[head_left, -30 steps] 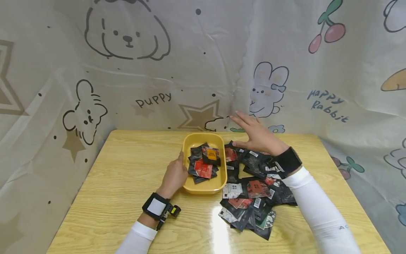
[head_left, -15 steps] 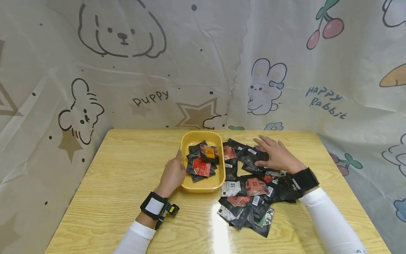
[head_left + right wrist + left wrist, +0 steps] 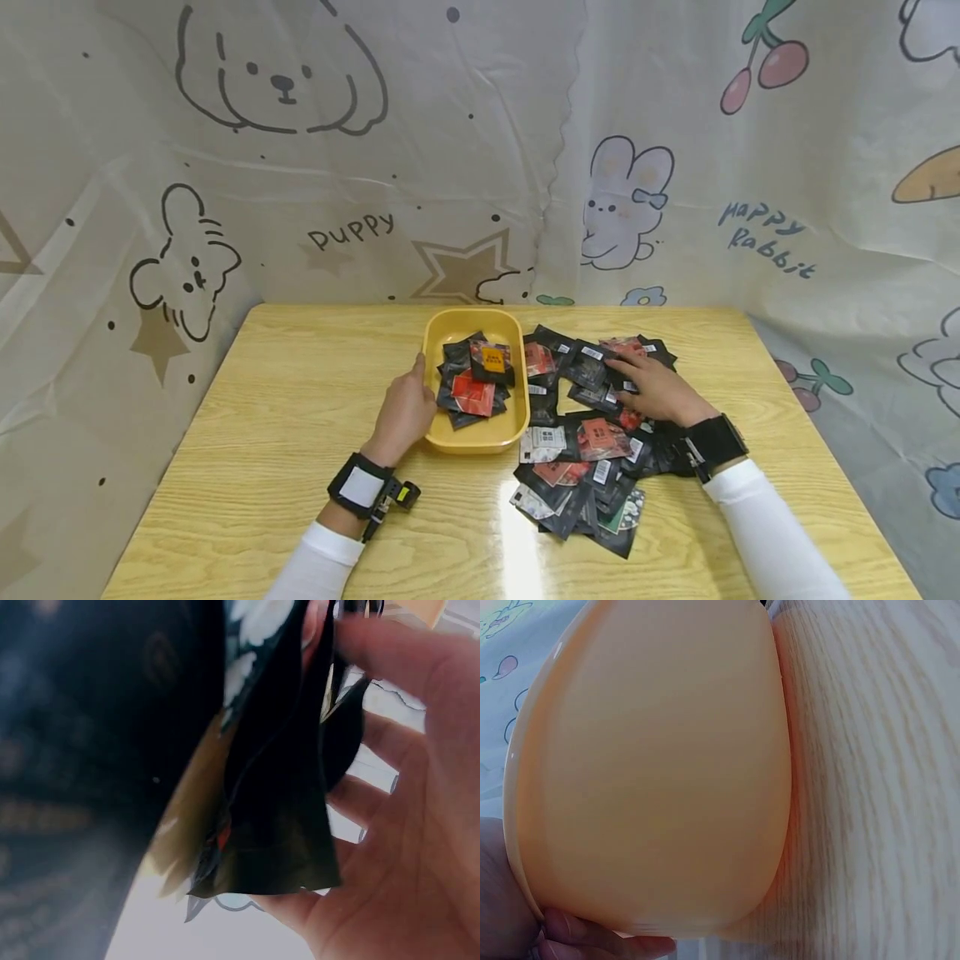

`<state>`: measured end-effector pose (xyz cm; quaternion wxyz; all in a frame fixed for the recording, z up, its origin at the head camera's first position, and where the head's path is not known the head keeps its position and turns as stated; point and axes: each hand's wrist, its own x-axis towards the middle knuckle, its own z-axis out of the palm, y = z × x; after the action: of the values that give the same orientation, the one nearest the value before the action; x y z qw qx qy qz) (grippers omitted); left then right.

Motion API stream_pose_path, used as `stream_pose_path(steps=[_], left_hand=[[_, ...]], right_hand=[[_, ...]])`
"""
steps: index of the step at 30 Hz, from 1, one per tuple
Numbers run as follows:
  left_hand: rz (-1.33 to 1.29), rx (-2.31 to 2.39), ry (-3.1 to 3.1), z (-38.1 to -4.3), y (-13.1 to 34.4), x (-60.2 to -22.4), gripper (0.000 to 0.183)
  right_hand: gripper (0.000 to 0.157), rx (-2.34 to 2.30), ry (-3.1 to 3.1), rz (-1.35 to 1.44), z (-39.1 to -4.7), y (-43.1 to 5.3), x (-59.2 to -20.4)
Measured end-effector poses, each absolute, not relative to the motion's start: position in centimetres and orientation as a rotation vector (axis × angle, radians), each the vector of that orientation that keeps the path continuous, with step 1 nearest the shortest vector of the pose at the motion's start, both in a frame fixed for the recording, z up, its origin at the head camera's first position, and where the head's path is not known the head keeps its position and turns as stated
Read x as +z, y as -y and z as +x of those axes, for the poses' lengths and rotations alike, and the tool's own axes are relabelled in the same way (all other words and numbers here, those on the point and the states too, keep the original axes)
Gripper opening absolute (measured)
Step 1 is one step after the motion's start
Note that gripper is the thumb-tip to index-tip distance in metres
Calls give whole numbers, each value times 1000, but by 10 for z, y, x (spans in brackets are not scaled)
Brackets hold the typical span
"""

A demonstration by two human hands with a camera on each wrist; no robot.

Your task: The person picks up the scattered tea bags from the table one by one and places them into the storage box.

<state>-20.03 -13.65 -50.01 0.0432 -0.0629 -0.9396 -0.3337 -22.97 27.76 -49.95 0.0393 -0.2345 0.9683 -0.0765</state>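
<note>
My left hand (image 3: 405, 410) grips the left side of a yellow plastic tub (image 3: 476, 442); in the left wrist view its fingers (image 3: 574, 930) curl against the wall (image 3: 667, 772). Inside the tub lies a small heap of flat sachets, one with an orange label (image 3: 492, 360) and one red (image 3: 472, 397) on top. My right hand (image 3: 660, 393) reaches over the back right of a loose pile of black sachets (image 3: 588, 364), fingers extended onto them. In the right wrist view its relaxed fingers (image 3: 375, 742) pass behind the edge of a dark sachet (image 3: 285, 840).
More sachets spread right of the tub and toward the front, among them a white-labelled one (image 3: 543, 442) and a red-labelled one (image 3: 600, 433). They lie on a wood-grain table (image 3: 300, 367). A printed cloth (image 3: 420, 167) with cartoon animals hangs behind the table.
My right hand has come down from above the back of the pile onto the sachets at right. My left hand stays at the tub; the whole view has shifted slightly.
</note>
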Motion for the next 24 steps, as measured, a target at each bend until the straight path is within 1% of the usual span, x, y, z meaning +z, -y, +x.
stream_pose_path(steps=[2,4,8,12,15,18,21,24], left_hand=[[-180,-1026,2883,-200,136,-500,59],[-162,-1029,2899,-200,136,-500,59],[-149,-1042,2910,-201,136,-500,59],[-180,-1033,2893,-200,137,-500,60],[-192,-1015,2881,-201,139,-500,60],[-183,-1008,2879,-201,140,-500,60],[-177,-1010,2887,-201,139,-499,60],[-179,-1002,2896,-201,138,-499,60]], right_hand=[[54,-225,-2985,-750,-230,-277,-498],[51,-224,-3002,-772,-230,-277,-497],[52,-270,-3053,-764,-226,-276,-492],[58,-288,-3109,-762,-222,-277,-478],[56,-294,-3162,-844,-227,-271,-461],[50,-325,-3205,-940,-236,-258,-437],[44,-326,-3227,-1036,-245,-237,-410],[45,-330,-3213,-1148,-252,-210,-385]])
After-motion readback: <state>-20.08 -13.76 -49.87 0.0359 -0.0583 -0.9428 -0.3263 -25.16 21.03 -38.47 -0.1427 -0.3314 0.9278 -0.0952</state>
